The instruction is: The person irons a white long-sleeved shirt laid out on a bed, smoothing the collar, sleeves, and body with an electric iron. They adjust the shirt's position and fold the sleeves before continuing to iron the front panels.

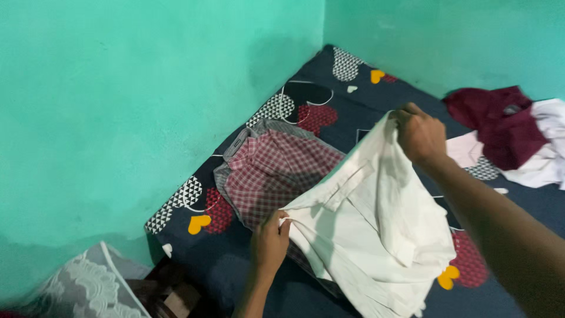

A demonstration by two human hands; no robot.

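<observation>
Head view: a white shirt [376, 229] is gripped at one edge by the closed left hand [269, 242] and at the top by the closed right hand [420, 135], held above a folded checked shirt [271, 174] on the patterned bedsheet [329, 94]. A clothes pile [512, 135] is seen far right.

A maroon garment [500, 121] and white clothes [544, 153] lie heaped on the heart-print sheet [329, 100]; teal walls [118, 100]; perhaps lace fabric [88, 288], blurred.

Home bedroom, patterned bedsheet [329, 97], teal walls [118, 88]
</observation>
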